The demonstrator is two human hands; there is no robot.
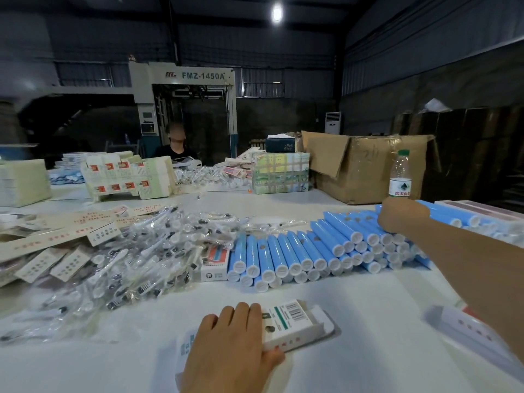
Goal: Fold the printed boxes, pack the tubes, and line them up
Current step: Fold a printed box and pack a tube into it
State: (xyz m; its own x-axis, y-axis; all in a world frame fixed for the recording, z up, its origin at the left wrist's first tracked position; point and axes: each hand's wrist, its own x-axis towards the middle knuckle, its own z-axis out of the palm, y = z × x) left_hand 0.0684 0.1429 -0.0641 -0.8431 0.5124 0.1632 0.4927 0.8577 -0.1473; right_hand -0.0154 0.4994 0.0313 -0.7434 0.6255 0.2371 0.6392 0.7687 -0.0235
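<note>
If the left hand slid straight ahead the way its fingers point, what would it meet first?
The left hand already rests on the printed box. Straight beyond lies bare table, then probably the near ends of the blue tubes; depth is uncertain.

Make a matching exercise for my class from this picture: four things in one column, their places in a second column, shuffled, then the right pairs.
Things
1. water bottle
2. printed box
3. blue tubes
4. cardboard carton

Places
A. under the left hand
B. stacked in rows, under the right hand
C. upright, just beyond the right hand
D. far right of the table, flaps open

Pairs: 1-C, 2-A, 3-B, 4-D
</note>
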